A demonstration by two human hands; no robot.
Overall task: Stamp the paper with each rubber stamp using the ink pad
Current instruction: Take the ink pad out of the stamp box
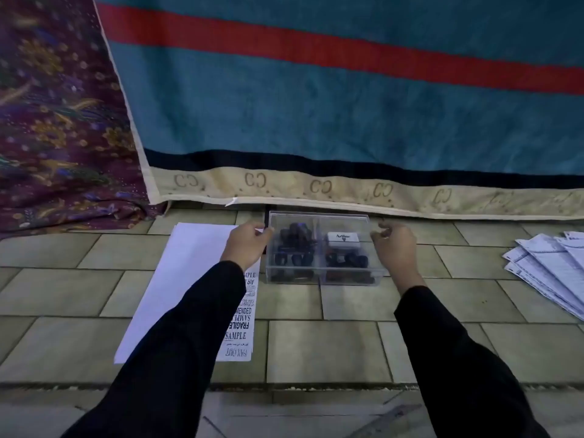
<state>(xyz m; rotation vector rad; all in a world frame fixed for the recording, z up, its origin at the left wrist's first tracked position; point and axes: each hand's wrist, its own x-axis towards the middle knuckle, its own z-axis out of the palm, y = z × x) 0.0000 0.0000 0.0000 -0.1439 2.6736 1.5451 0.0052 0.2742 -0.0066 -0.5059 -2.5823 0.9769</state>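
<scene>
A clear plastic box (322,279) stands on the tiled floor and holds several dark rubber stamps (295,241) and a white Artline ink pad (343,240). Its clear lid (319,222) sits on top, slightly raised. My left hand (246,245) pinches the lid's left edge, and my right hand (395,245) has curled fingers at the lid's right edge. To the left of the box lies a white paper sheet (186,279). A column of black stamp prints (241,330) runs along its right edge, partly hidden by my left sleeve.
A teal cloth with a red stripe (347,105) hangs right behind the box, and a purple patterned fabric (57,121) is at the left. Several printed sheets (550,270) fan out at the far right. A step edge (284,387) crosses the floor near me.
</scene>
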